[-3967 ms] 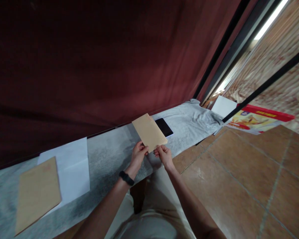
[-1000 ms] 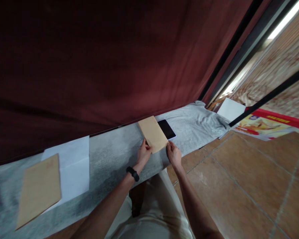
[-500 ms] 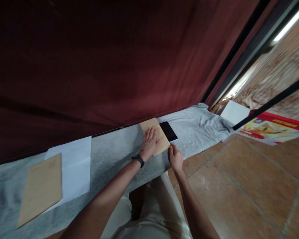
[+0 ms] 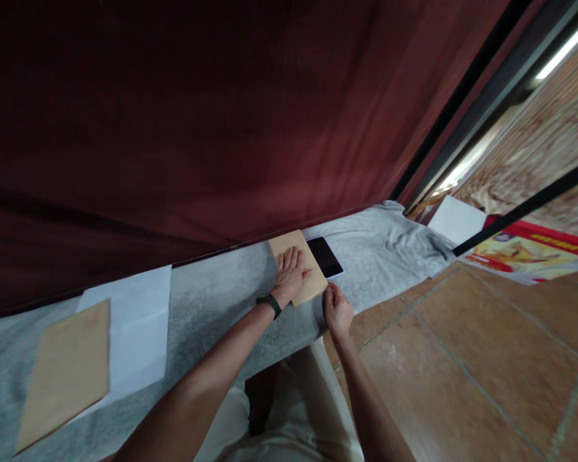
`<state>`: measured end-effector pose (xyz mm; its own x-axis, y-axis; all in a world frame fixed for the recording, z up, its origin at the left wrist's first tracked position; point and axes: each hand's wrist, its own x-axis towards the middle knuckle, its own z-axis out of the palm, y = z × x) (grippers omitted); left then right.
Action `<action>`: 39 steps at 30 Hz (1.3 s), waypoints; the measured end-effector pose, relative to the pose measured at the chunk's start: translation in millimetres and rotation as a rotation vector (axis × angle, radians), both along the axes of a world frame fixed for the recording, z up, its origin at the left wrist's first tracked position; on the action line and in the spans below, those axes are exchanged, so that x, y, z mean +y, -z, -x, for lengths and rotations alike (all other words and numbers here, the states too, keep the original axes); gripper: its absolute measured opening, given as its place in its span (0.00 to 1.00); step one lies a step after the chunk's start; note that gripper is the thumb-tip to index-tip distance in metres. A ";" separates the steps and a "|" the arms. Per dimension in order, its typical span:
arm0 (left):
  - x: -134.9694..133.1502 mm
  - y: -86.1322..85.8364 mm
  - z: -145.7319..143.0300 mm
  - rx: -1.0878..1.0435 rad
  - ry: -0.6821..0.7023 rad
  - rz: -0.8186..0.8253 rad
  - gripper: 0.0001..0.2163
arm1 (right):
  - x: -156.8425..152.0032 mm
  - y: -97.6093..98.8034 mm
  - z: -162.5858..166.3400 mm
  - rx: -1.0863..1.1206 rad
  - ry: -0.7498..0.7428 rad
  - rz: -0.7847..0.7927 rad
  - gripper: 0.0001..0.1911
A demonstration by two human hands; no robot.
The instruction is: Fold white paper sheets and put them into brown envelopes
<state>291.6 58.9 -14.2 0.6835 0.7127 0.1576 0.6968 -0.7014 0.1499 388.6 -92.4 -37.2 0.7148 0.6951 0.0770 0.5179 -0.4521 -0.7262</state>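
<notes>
Here, the left hand (image 4: 291,274) lies open-palmed on a brown envelope (image 4: 298,242) — likely light, floppy, best pinched at an edge — right hand (image 4: 338,311) curled beside it, grip unclear.

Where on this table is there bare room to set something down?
Bare cloth lies between the white sheet and the left hand, and right of the tablet. It is crowded at the small envelope, pressed under that hand, with the right hand beside.

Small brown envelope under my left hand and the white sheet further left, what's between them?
In the head view, only bare grey cloth lies between the small brown envelope and the white sheet. The left hand lies flat on that envelope.
</notes>
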 end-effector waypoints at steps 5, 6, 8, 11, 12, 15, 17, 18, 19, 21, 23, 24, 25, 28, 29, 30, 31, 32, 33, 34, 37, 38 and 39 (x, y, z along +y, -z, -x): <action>-1.3 1.6 -1.3 -0.079 0.007 0.021 0.30 | 0.3 -0.6 0.3 0.012 0.001 0.009 0.27; -2.4 1.0 -0.5 -0.090 0.013 0.020 0.30 | 0.2 -0.6 0.2 0.013 0.001 0.008 0.27; -6.2 -1.1 3.4 -0.112 0.025 0.011 0.30 | -0.2 -0.4 0.1 0.015 0.006 0.007 0.27; -16.9 -4.9 17.1 -0.149 0.032 -0.016 0.31 | -1.0 0.5 0.0 0.013 0.019 0.004 0.28; -21.7 -5.6 23.8 -0.157 0.030 -0.025 0.31 | -1.3 0.9 0.2 0.011 0.024 0.001 0.28; -39.3 -4.3 48.3 -0.171 0.010 -0.027 0.30 | -2.8 2.8 1.0 0.005 0.041 -0.018 0.29; -53.4 0.7 67.4 -0.173 -0.023 -0.010 0.30 | -4.1 4.3 1.6 -0.006 0.046 -0.033 0.30; -61.0 4.2 77.7 -0.172 -0.039 0.000 0.30 | -4.9 5.1 1.9 -0.014 0.045 -0.042 0.30; -68.9 8.3 88.5 -0.172 -0.055 0.006 0.31 | -5.7 5.9 2.2 -0.023 0.043 -0.050 0.31; -85.0 16.9 111.8 -0.174 -0.074 0.010 0.31 | -7.5 7.3 2.7 -0.039 0.043 -0.063 0.32; -100.1 24.4 137.5 -0.172 -0.083 0.012 0.30 | -9.2 8.6 3.1 -0.051 0.048 -0.073 0.32; -106.7 27.2 151.0 -0.177 -0.103 0.011 0.30 | -10.0 9.2 3.4 -0.057 0.050 -0.079 0.33; -112.4 29.2 165.0 -0.188 -0.137 0.008 0.30 | -10.8 9.8 3.6 -0.061 0.051 -0.085 0.33; -122.6 30.5 208.3 -0.221 -0.244 0.018 0.29 | -13.0 11.1 4.0 -0.065 0.051 -0.092 0.33; -123.6 29.4 223.3 -0.239 -0.283 0.018 0.29 | -13.7 11.4 4.1 -0.065 0.050 -0.088 0.33; -123.5 27.7 238.8 -0.255 -0.329 0.011 0.28 | -14.3 11.7 4.1 -0.067 0.050 -0.082 0.34; -122.5 25.4 255.0 -0.266 -0.387 -0.007 0.28 | -14.9 12.1 4.1 -0.073 0.051 -0.078 0.35; -120.6 22.5 272.0 -0.273 -0.455 -0.036 0.28 | -15.5 12.6 4.0 -0.079 0.051 -0.075 0.35; -118.1 19.1 290.1 -0.274 -0.547 -0.067 0.28 | -16.1 13.3 3.9 -0.088 0.060 -0.073 0.35; -115.2 15.2 309.1 -0.273 -0.641 -0.104 0.28 | -16.6 14.1 3.7 -0.098 0.057 -0.067 0.36; -105.5 2.7 369.2 -0.211 -0.976 -0.151 0.31 | -17.8 17.3 2.9 -0.127 0.053 -0.059 0.36; -102.6 -0.9 388.5 -0.189 -1.098 -0.152 0.33 | -18.1 18.6 2.6 -0.140 0.049 -0.060 0.36; -100.1 -4.0 406.2 -0.168 -1.194 -0.131 0.34 | -18.3 19.8 2.3 -0.154 0.046 -0.064 0.36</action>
<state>-114.6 -41.2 -10.2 -0.4289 0.8523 0.2993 0.8940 0.3529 0.2763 386.4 -110.8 -57.1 0.7222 0.6520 0.2309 0.6050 -0.4336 -0.6679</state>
